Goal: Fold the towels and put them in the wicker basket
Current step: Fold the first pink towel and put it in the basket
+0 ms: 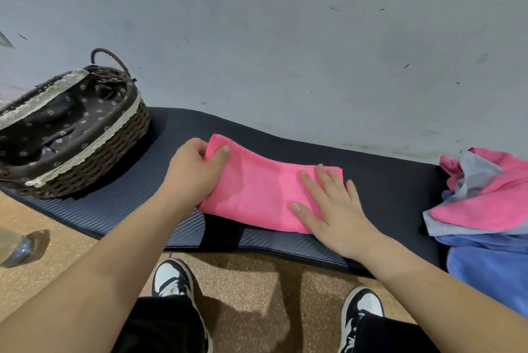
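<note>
Head view: a soft, light, folded pink microfibre towel (263, 195) lies on the black padded bench (385, 181), beside the lined brown wicker basket (94, 147). Left grip (194, 169) pinches its left end; right grip (331, 207) presses flat, fingers straight. The limp cloth is likely best lifted by both ends.

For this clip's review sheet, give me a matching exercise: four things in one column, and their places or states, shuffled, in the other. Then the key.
Things:
1. wicker basket
2. pink towel
3. pile of towels
4. right hand

Places or states:
A. lies flat, pressing the towel's right end
B. heaped at the right end of the mat
C. stands at the mat's left end
D. folded, mid-mat, its left end gripped by the left hand

Pairs: 1-C, 2-D, 3-B, 4-A
</note>
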